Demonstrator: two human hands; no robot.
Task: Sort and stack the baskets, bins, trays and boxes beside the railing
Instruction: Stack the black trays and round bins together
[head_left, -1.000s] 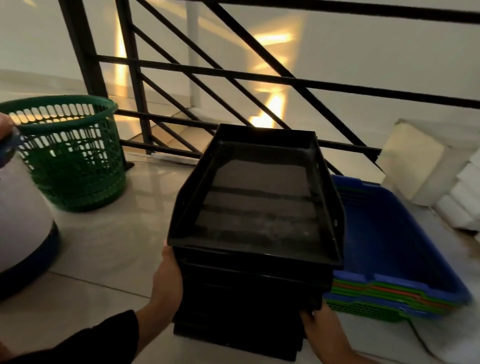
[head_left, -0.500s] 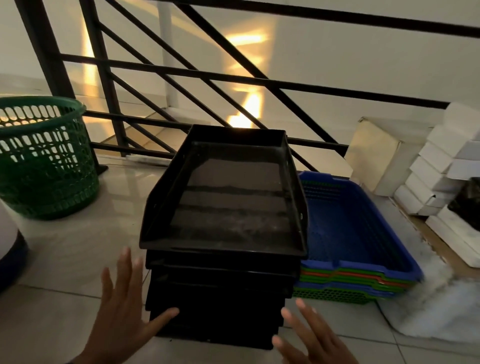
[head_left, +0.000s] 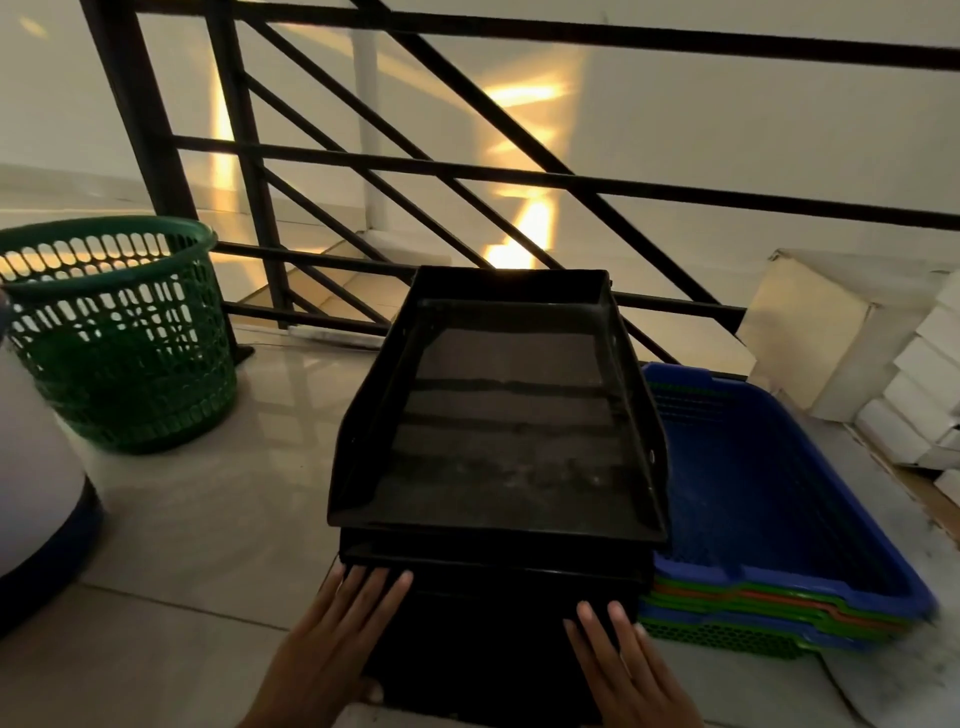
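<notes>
Both of our hands lie flat against the near face of the stack of black trays (head_left: 493, 597), fingers straight and close together, gripping nothing. Our left hand (head_left: 327, 654) presses the stack's lower left corner with its fingertips (head_left: 371, 582) just under the lip of the second tray; our right hand (head_left: 623, 670) presses the lower right part of the same face, fingertips (head_left: 597, 613) pointing up.

That stack stands on the tiled floor (head_left: 208, 545) in front of the black railing (head_left: 467, 171), several trays deep. We see the top tray (head_left: 498, 431) open to us: it holds nothing but a dusty, streaked bottom.

Touching the stack's right side sits a pile of nested shallow baskets (head_left: 779, 525), the blue one uppermost and bare inside, with green, orange and further blue rims showing beneath it at the near edge.

Well apart on the left stands a round green basket (head_left: 119, 332), upright by the railing post; we cannot tell what lies inside it through the perforated wall. At the far left edge a white container with a dark blue base (head_left: 36, 499) is partly cut off.

On the far right, white boxes (head_left: 924, 384) are stacked stepwise, and a pale flat board (head_left: 810, 332) leans beside them.
</notes>
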